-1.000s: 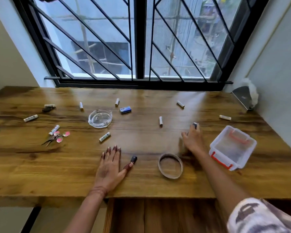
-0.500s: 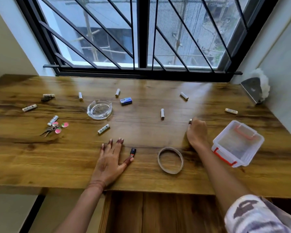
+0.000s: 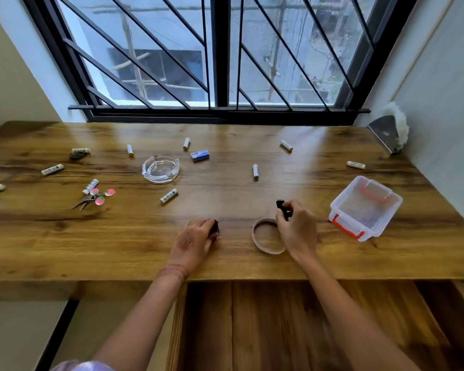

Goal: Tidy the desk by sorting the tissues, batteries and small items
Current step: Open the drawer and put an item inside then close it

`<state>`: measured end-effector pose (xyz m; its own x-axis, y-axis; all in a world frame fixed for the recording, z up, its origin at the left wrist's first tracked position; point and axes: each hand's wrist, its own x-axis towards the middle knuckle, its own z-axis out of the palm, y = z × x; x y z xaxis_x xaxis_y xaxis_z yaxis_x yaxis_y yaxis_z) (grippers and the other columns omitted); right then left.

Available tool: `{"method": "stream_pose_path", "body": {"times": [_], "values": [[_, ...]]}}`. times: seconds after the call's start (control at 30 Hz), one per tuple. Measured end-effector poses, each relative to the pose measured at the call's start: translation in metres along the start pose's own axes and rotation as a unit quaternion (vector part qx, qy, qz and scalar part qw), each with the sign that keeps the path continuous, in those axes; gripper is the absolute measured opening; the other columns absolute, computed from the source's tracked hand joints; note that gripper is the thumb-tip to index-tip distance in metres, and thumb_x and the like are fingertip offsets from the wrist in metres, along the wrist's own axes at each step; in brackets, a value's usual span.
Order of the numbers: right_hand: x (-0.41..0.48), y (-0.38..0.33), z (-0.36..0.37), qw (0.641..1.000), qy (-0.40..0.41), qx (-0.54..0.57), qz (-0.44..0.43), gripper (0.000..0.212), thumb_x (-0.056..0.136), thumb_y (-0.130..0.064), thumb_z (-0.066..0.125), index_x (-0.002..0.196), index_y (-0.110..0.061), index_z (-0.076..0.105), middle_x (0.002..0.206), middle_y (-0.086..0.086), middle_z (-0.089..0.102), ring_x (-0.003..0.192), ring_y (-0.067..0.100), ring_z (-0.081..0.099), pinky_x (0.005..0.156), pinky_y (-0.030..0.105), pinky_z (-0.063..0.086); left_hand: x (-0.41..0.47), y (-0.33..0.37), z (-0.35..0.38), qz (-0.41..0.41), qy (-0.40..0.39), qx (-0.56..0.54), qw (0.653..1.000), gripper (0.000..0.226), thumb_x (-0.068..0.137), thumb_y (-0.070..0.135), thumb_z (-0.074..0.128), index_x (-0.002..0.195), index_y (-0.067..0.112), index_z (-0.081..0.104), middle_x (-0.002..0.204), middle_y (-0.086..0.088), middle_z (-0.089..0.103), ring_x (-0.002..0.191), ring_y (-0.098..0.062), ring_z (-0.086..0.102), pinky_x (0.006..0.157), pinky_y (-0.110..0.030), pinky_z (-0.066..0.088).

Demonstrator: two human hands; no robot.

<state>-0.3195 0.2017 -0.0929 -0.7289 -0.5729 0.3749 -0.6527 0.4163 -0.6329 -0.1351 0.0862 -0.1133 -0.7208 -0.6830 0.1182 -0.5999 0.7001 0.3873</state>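
My left hand is curled on a small black item at the front middle of the wooden desk. Just above the desk my right hand pinches a small black stick with a metal tip. A brown tape ring lies flat between the hands, partly under the right hand. Several white batteries lie scattered, such as one at centre and one left of centre. A clear lidded box with red clips stands at the right.
A glass ashtray, a blue eraser-like block, keys with pink tags and a dark clip lie on the left half. A metal tissue holder with white tissue stands in the back right corner. The barred window runs behind.
My right hand lifted the black stick and drew it back toward me. My left hand went from lying flat to closing on the small black item.
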Motion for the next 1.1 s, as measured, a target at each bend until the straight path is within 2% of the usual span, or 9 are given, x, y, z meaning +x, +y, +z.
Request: {"method": "stream_pose_path", "body": {"times": [0.1, 0.27, 0.43, 0.53, 0.63, 0.7, 0.8, 1.03, 1.1], "values": [[-0.028, -0.016, -0.009, 0.999, -0.002, 0.025, 0.020, 0.016, 0.081, -0.013, 0.067, 0.094, -0.005, 0.063, 0.087, 0.009, 0.069, 0.080, 0.020, 0.064, 0.070, 0.023, 0.047, -0.031, 0.012, -0.003, -0.012, 0.038, -0.046, 0.998, 0.041, 0.089, 0.023, 0.055, 0.128, 0.011, 0.051, 0.126, -0.009, 0.056, 0.114, -0.023, 0.054, 0.096, -0.032, 0.047], [-0.096, -0.042, -0.017, 0.984, -0.072, 0.112, 0.115, 0.017, 0.082, -0.019, 0.066, 0.095, -0.014, 0.057, 0.086, -0.002, 0.062, 0.078, 0.009, 0.060, 0.058, 0.007, 0.040, -0.101, 0.019, 0.004, 0.058, 0.089, -0.062, 0.992, 0.042, 0.077, 0.012, 0.070, 0.117, 0.005, 0.060, 0.107, -0.008, 0.065, 0.088, -0.020, 0.066, 0.077, -0.024, 0.053], [-0.163, -0.041, -0.010, 0.976, -0.149, 0.076, 0.138, 0.017, 0.079, -0.022, 0.068, 0.082, -0.020, 0.052, 0.078, -0.006, 0.058, 0.071, 0.006, 0.055, 0.054, 0.010, 0.035, -0.140, 0.015, 0.021, 0.090, 0.026, -0.032, 0.995, 0.041, 0.072, 0.020, 0.076, 0.110, 0.008, 0.066, 0.101, -0.002, 0.069, 0.080, -0.016, 0.070, 0.067, -0.022, 0.055], [-0.184, -0.029, 0.005, 0.951, -0.244, 0.028, 0.187, 0.016, 0.083, -0.022, 0.066, 0.095, -0.017, 0.056, 0.091, -0.001, 0.063, 0.076, 0.007, 0.056, 0.054, 0.012, 0.039, -0.148, 0.019, 0.029, 0.067, -0.082, -0.010, 0.994, 0.036, 0.085, 0.025, 0.062, 0.117, 0.009, 0.061, 0.112, -0.003, 0.064, 0.094, -0.020, 0.067, 0.079, -0.027, 0.055], [-0.187, -0.021, 0.016, 0.938, -0.277, -0.019, 0.208, 0.020, 0.085, -0.019, 0.064, 0.103, -0.011, 0.057, 0.097, 0.004, 0.064, 0.080, 0.013, 0.060, 0.063, 0.023, 0.050, -0.143, 0.023, 0.035, 0.045, -0.151, 0.069, 0.985, 0.029, 0.092, 0.027, 0.047, 0.115, 0.012, 0.058, 0.114, -0.005, 0.061, 0.103, -0.022, 0.061, 0.087, -0.032, 0.050], [-0.185, -0.018, 0.022, 0.936, -0.284, -0.048, 0.202, 0.019, 0.085, -0.017, 0.062, 0.102, -0.009, 0.057, 0.099, 0.006, 0.064, 0.087, 0.020, 0.063, 0.070, 0.031, 0.054, -0.137, 0.028, 0.039, 0.039, -0.165, 0.113, 0.979, 0.024, 0.092, 0.020, 0.043, 0.106, 0.010, 0.060, 0.109, -0.008, 0.063, 0.102, -0.024, 0.061, 0.083, -0.033, 0.047], [-0.183, -0.014, 0.029, 0.932, -0.297, -0.083, 0.188, 0.016, 0.086, -0.015, 0.061, 0.101, -0.008, 0.058, 0.101, 0.008, 0.064, 0.091, 0.023, 0.063, 0.074, 0.033, 0.054, -0.132, 0.032, 0.046, 0.040, -0.176, 0.168, 0.969, 0.025, 0.090, 0.005, 0.040, 0.097, 0.005, 0.064, 0.103, -0.012, 0.067, 0.097, -0.027, 0.064, 0.078, -0.033, 0.048], [-0.185, -0.009, 0.038, 0.929, -0.313, -0.112, 0.163, 0.022, 0.087, -0.011, 0.058, 0.108, -0.008, 0.058, 0.108, 0.010, 0.063, 0.098, 0.025, 0.062, 0.079, 0.034, 0.053, -0.124, 0.029, 0.063, 0.013, -0.191, 0.133, 0.972, 0.029, 0.094, 0.004, 0.036, 0.110, 0.000, 0.060, 0.117, -0.017, 0.060, 0.109, -0.030, 0.056, 0.089, -0.036, 0.042], [-0.186, -0.008, 0.039, 0.929, -0.317, -0.117, 0.154, 0.022, 0.087, -0.008, 0.056, 0.109, -0.008, 0.058, 0.108, 0.010, 0.063, 0.098, 0.025, 0.062, 0.079, 0.034, 0.053, -0.126, 0.029, 0.066, 0.020, -0.196, 0.147, 0.969, 0.030, 0.093, 0.002, 0.035, 0.111, 0.002, 0.059, 0.117, -0.015, 0.060, 0.109, -0.029, 0.056, 0.087, -0.035, 0.043]]}}
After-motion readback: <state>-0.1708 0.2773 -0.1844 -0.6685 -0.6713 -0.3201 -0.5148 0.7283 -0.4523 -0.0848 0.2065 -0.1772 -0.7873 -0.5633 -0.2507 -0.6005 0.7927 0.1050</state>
